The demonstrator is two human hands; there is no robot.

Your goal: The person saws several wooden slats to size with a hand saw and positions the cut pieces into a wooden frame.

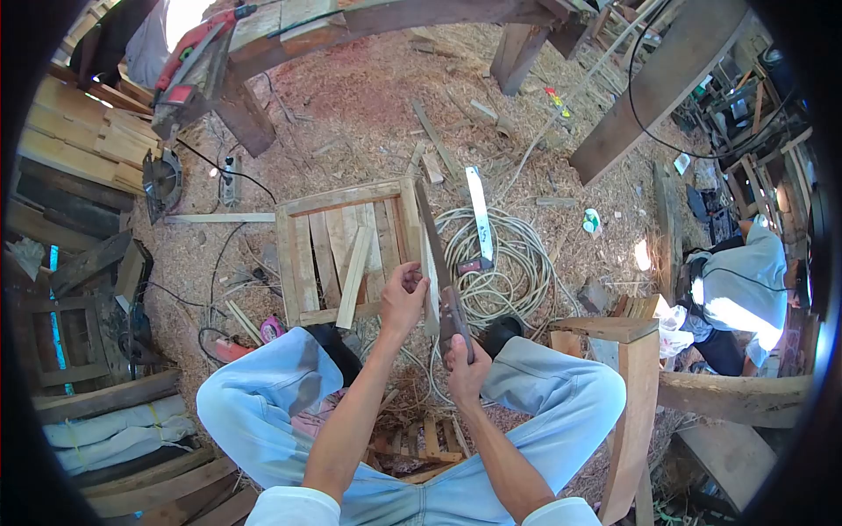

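My right hand (467,373) is wrapped round the handle of a machete-like tool (435,241) with a long dark blade pointing away from me. Left of it, my left hand (403,296) is closed with its fingers curled; whatever is in them, if anything, is hidden. A pale wooden strip (431,302) stands between that hand and the tool, close to the thumb. In front of both hands lies a slatted wooden frame (344,197), with a loose wooden stick (354,276) lying across its slats.
A handsaw (479,215) lies by a coiled hose or cable (504,294). On the left are a circular saw (161,186) and a power strip (230,180). A red power tool (195,48) rests on a wooden bench (368,19). Another person (741,285) crouches at right. Sawdust covers the ground.
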